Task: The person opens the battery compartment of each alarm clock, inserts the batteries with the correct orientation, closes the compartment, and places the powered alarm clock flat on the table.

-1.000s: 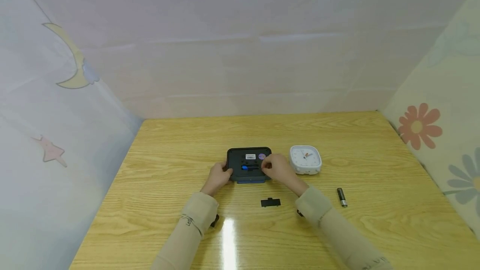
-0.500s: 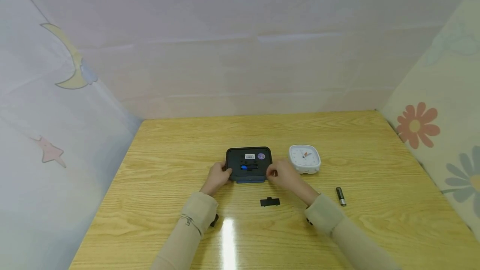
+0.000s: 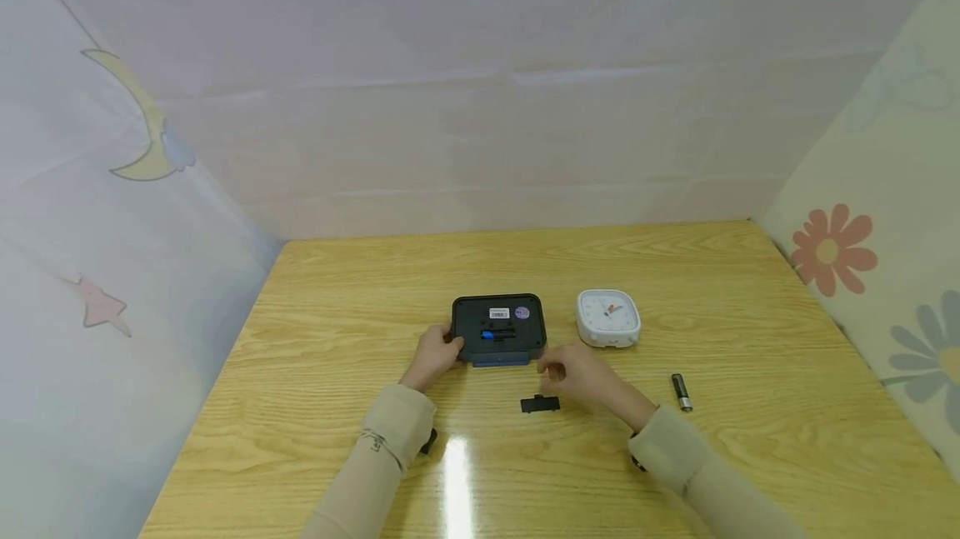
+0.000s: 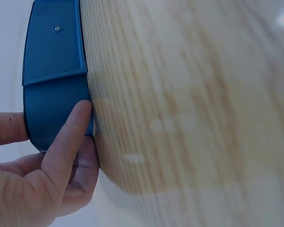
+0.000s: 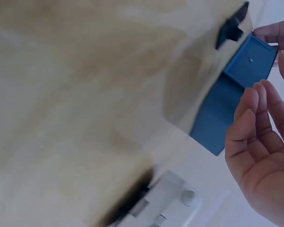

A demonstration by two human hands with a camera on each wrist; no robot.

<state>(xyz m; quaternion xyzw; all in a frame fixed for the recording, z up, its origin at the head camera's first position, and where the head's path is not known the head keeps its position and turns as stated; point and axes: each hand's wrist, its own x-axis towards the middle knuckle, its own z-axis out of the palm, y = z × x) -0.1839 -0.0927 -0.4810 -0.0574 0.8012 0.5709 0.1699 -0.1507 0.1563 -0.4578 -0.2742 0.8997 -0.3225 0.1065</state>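
A dark, rounded rectangular battery-powered device point(image 3: 468, 307) lies back side up on the table. A blue-and-black battery point(image 3: 498, 334) sits in the slot on its back. My left hand point(image 3: 432, 356) grips the device's left end; in the left wrist view its fingers point(image 4: 68, 142) touch the end and lower side. My right hand point(image 3: 581, 372) hovers off the near right corner with bent fingers, holding nothing. Just below those fingers lies the small black battery cover point(image 3: 540, 404), seen tilted with its tab in the right wrist view point(image 5: 232, 28).
A white alarm clock point(image 3: 609, 318) stands right of the device. Farther right lies a loose battery point(image 3: 682, 393), dark with a silver end. A dark item point(image 3: 429, 441) shows partly beside the left sleeve. Patterned cloth walls point(image 3: 480, 147) surround the wooden table point(image 3: 337, 472).
My right hand has left the device's right side and moved down and toward me, near the cover. The left hand keeps its grip, and the device stays put.
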